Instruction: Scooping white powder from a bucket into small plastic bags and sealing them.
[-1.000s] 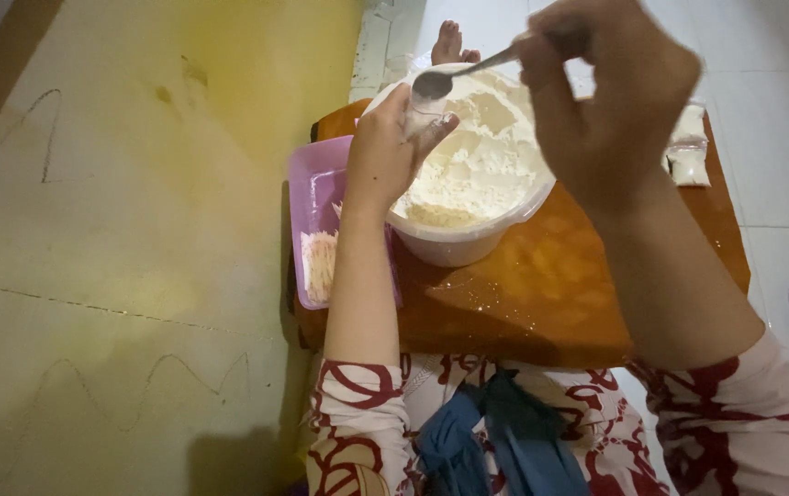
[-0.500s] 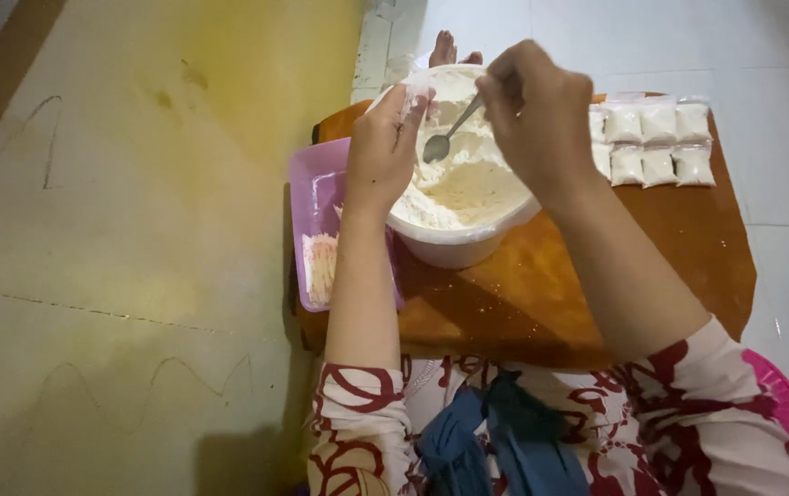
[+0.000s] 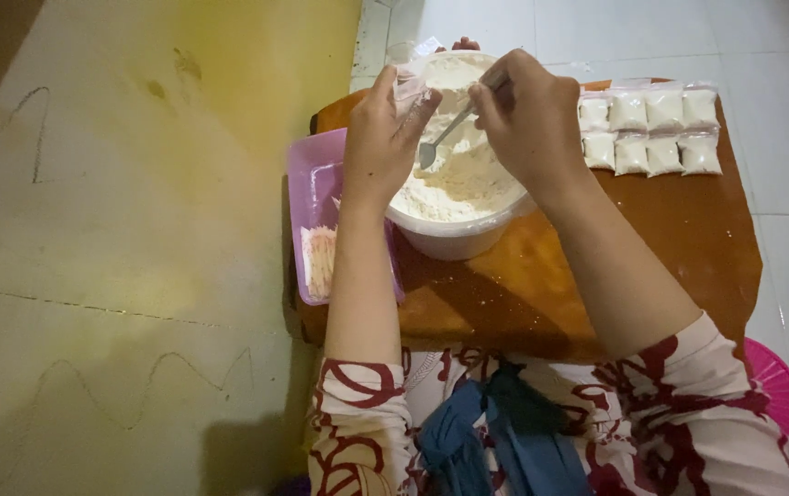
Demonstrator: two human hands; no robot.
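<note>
A metal spoon (image 3: 440,142) dips into the white flour (image 3: 458,179) that fills a round white tub (image 3: 454,241), its bowl low against the powder and its handle rising to my right hand (image 3: 527,119), which is clenched around the handle from above. My left hand (image 3: 385,133) pinches a small clear plastic bag (image 3: 410,84) at the tub's left rim, fingers closed on the film, the bag held just above the flour and beside the spoon. The tub stands at the far left part of a low orange-brown wooden table (image 3: 615,266), near its left edge.

Along the table's far right corner lie eight small filled bags (image 3: 649,130) of white powder, laid flat in two rows of four, touching one another (the leftmost pair sits just behind my right wrist). A pink plastic tray (image 3: 313,202) hangs off the table's left edge, partly under my left forearm, with a pale bundle (image 3: 321,262) of thin sticks or strips in it; I cannot tell what they are. Beyond the left edge spreads a yellowish floor (image 3: 119,230) with scrawled lines, and white tiles (image 3: 596,32) lie past the far edge. A pink round object (image 3: 780,386) shows near the table's near right corner.
</note>
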